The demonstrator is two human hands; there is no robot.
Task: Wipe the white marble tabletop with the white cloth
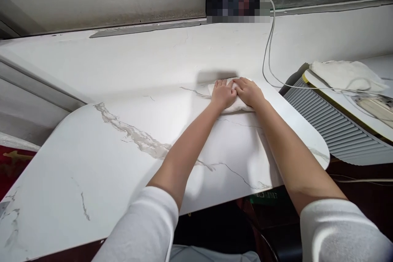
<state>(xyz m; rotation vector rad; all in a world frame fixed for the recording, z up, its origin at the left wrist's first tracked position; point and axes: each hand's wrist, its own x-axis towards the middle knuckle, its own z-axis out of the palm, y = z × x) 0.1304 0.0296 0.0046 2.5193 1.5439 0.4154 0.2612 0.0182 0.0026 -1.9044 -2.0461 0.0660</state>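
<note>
A folded white cloth (238, 107) lies on the white marble-patterned table (107, 172), close to its far edge by the wall. My left hand (224, 93) rests flat on the left part of the cloth, fingers stretched forward. Beside it, my right hand (248, 91) presses on the right part of the cloth with its fingers laid out. The two hands touch or nearly touch at the thumbs. Both palms cover much of the cloth.
At the right stands a ribbed cabinet (340, 125) with another white cloth (346, 74) and a pale power strip (376, 108) on top. A thin white cable (270, 45) hangs down the wall and runs to the cabinet. A window ledge crosses the back.
</note>
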